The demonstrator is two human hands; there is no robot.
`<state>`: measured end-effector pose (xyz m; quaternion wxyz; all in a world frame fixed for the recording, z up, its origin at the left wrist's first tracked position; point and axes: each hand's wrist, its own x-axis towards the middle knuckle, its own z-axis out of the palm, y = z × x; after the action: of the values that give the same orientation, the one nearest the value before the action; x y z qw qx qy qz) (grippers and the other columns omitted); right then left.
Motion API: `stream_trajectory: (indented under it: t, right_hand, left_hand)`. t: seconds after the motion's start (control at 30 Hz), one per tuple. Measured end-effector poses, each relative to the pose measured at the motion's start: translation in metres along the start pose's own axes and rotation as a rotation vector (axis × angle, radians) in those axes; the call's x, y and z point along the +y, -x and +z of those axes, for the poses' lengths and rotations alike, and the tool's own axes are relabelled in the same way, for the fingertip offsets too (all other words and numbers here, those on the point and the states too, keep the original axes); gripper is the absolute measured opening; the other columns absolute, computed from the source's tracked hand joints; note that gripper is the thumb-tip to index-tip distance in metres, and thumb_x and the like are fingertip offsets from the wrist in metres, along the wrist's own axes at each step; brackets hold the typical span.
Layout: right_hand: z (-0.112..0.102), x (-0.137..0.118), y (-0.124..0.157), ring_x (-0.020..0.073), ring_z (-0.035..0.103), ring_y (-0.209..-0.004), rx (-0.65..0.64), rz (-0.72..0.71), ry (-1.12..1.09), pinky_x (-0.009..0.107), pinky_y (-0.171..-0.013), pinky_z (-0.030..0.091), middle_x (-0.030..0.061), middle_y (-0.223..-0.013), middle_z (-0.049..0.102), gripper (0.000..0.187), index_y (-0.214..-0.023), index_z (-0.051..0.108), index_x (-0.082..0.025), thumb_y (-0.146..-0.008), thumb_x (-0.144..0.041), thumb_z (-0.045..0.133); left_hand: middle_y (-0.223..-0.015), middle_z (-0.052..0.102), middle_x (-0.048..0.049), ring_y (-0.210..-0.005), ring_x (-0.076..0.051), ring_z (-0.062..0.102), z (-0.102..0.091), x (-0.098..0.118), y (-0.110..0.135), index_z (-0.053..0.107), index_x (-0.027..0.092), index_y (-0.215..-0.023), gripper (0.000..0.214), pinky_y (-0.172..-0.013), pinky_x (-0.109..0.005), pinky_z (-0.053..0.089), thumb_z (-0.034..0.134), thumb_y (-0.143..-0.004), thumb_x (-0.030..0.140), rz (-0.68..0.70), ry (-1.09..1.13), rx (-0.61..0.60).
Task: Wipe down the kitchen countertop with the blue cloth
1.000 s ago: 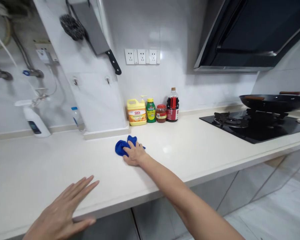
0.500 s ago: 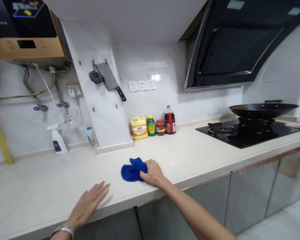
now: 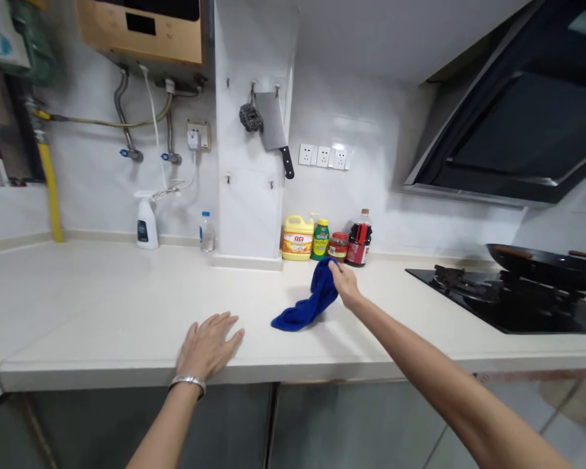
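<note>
Right hand: this one has a narrow pinch going, fingers closed on the upper end of the blue cloth, arm reaching in from the lower right.
Blue cloth: bunched under the grip, hanging down and sweeping off to its left in a tapered tail – can't really tell how much of that tail touches the counter.
Left hand: palm down, left of the grip and closer to the person, fingers loosely spread and thumb out wide, by the front edge of the counter.
Bracelet: silvery band on the left wrist.
Counter: pale slab running under both hands and well past the grip on either side.
Bottles and jar: all lined up just behind the grip – yellow jug, green bottle, red-lidded jar, then a dark sauce bottle at the right end.
Stove: black glass hob off to the right of the grip, dark wok sitting at its back.
Wall hooks: cleaver and wire scourer hang up and left of the grip.
Far left: clear bottle with a blue cap, then a white spray bottle, both well apart from the grip.
</note>
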<state>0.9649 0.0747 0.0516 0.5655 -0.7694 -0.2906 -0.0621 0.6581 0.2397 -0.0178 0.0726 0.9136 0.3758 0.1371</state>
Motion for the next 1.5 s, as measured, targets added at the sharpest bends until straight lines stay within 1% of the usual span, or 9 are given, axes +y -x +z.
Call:
stream_trajectory:
  t: [0.13, 0.27, 0.37, 0.5, 0.67, 0.93, 1.17, 1.3, 1.5]
  right_hand:
    - [-0.029, -0.032, -0.036, 0.0233, 0.065, -0.118, -0.075, -0.09, 0.027, 0.034, -0.101, 0.049, 0.01, -0.128, 0.072, 0.047, -0.124, 0.068, -0.02, -0.103, -0.048, 0.035]
    - [-0.044, -0.034, -0.031, 0.0295, 0.067, -0.11, -0.169, -0.097, 0.167, 0.039, -0.103, 0.045, 0.0117, -0.099, 0.076, 0.017, -0.081, 0.072, -0.02, -0.09, -0.031, 0.064]
    - [-0.042, -0.028, -0.023, 0.0265, 0.069, -0.094, -0.205, -0.057, 0.165, 0.037, -0.09, 0.051, 0.0071, -0.081, 0.074, 0.02, -0.071, 0.07, -0.019, -0.086, -0.03, 0.064]
    - [-0.039, -0.04, -0.028, 0.0215, 0.07, -0.083, -0.232, -0.032, 0.061, 0.031, -0.076, 0.055, 0.0036, -0.081, 0.074, 0.017, -0.089, 0.074, -0.017, -0.08, -0.029, 0.065]
    - [-0.047, -0.073, -0.047, 0.0177, 0.071, -0.102, -0.192, -0.179, 0.031, 0.028, -0.085, 0.057, 0.0055, -0.122, 0.073, 0.048, -0.135, 0.061, -0.023, -0.087, -0.029, 0.058]
    - [-0.034, -0.082, -0.038, 0.0263, 0.067, -0.105, -0.263, -0.343, 0.528, 0.035, -0.097, 0.05, 0.0089, -0.099, 0.075, 0.017, -0.082, 0.073, -0.019, -0.07, -0.009, 0.066]
    - [-0.029, -0.095, -0.007, 0.0187, 0.063, -0.09, -0.342, -0.431, 0.387, 0.031, -0.084, 0.05, 0.0027, -0.097, 0.069, 0.03, -0.115, 0.067, -0.02, -0.089, -0.023, 0.053]
    - [-0.033, -0.108, 0.017, 0.0176, 0.06, -0.084, -0.46, -0.454, 0.181, 0.032, -0.082, 0.049, 0.0008, -0.094, 0.066, 0.037, -0.124, 0.061, -0.021, -0.088, -0.024, 0.055]
    - [-0.022, -0.115, 0.057, 0.0186, 0.06, -0.094, -0.578, -0.489, 0.099, 0.035, -0.088, 0.049, 0.0058, -0.108, 0.065, 0.043, -0.129, 0.059, -0.018, -0.086, -0.023, 0.062]
  left_hand:
    - [-0.164, 0.04, -0.0019, -0.156, -0.022, 0.029, 0.002, 0.0, -0.002, 0.053, 0.027, -0.149, 0.058, -0.13, -0.055, 0.014, 0.038, -0.096, 0.047, -0.011, 0.016, 0.015]
    - [-0.165, 0.04, -0.0021, -0.156, -0.022, 0.029, 0.005, -0.003, -0.004, 0.053, 0.026, -0.149, 0.059, -0.13, -0.055, 0.014, 0.037, -0.097, 0.048, -0.016, 0.023, 0.013]
    - [-0.166, 0.038, -0.0012, -0.156, -0.022, 0.028, 0.008, -0.006, -0.005, 0.051, 0.027, -0.151, 0.06, -0.13, -0.054, 0.013, 0.036, -0.097, 0.048, -0.022, 0.02, 0.016]
    - [-0.166, 0.038, -0.001, -0.156, -0.022, 0.028, 0.009, -0.006, -0.006, 0.05, 0.026, -0.152, 0.06, -0.13, -0.053, 0.014, 0.035, -0.097, 0.047, -0.016, 0.001, 0.015]
    - [-0.165, 0.039, -0.0003, -0.156, -0.02, 0.028, 0.005, -0.002, -0.004, 0.05, 0.025, -0.151, 0.059, -0.13, -0.052, 0.014, 0.033, -0.098, 0.045, -0.03, -0.015, 0.01]
    - [-0.163, 0.042, -0.0026, -0.155, -0.022, 0.032, 0.007, -0.002, -0.003, 0.054, 0.023, -0.148, 0.058, -0.13, -0.053, 0.016, 0.034, -0.097, 0.042, -0.031, -0.001, 0.052]
    - [-0.162, 0.043, -0.0081, -0.155, -0.025, 0.032, 0.009, -0.007, -0.002, 0.056, 0.019, -0.147, 0.06, -0.131, -0.054, 0.012, 0.037, -0.095, 0.043, -0.012, 0.065, 0.066]
    - [-0.159, 0.048, -0.0088, -0.155, -0.032, 0.03, -0.003, 0.002, 0.009, 0.061, 0.02, -0.142, 0.065, -0.13, -0.06, 0.007, 0.04, -0.092, 0.055, 0.02, 0.323, -0.002]
    - [-0.147, 0.06, -0.015, -0.136, -0.032, 0.056, -0.019, 0.073, 0.022, 0.056, 0.015, -0.145, 0.091, -0.117, -0.042, 0.044, 0.058, -0.077, 0.076, 0.158, 1.059, -0.018]
